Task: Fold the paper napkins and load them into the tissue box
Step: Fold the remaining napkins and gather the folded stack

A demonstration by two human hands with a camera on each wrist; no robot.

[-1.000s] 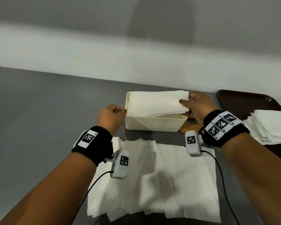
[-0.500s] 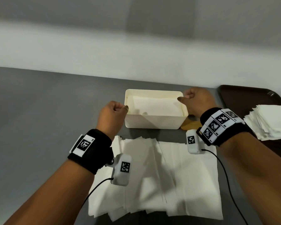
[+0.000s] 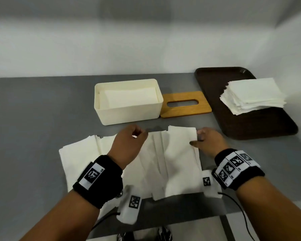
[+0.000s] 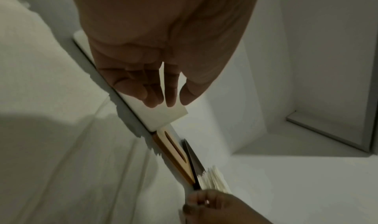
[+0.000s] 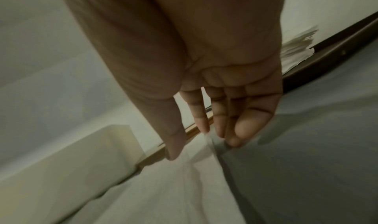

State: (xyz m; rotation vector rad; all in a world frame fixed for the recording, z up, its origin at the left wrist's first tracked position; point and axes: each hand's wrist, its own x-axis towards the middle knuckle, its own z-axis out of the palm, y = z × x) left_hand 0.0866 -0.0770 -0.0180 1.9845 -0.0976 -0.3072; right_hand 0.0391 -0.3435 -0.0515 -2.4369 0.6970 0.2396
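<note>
The cream tissue box [image 3: 127, 112] stands open at the table's middle with folded napkins [image 3: 129, 96] lying inside. In front of it several white napkins [image 3: 155, 164] lie spread and overlapping. My left hand [image 3: 139, 134] hovers over their far edge, fingers loosely curled and holding nothing, as the left wrist view [image 4: 174, 98] confirms. My right hand [image 3: 195, 139] is at the far right corner of the rightmost napkin. Its thumb rests on the paper and its index fingertip [image 5: 204, 128] touches the slightly raised edge. The fingers stay nearly straight.
A wooden lid [image 3: 185, 104] with a slot lies flat, right of the box. Farther right, a dark brown tray [image 3: 250, 126] carries a stack of napkins [image 3: 254, 96]. A white wall runs behind the grey table [image 3: 33, 110]. The table's near edge is just below my wrists.
Both hands let go of the folded stack, which now lies in the box, and drew back toward me to the spread napkins. The right hand now touches a napkin corner.
</note>
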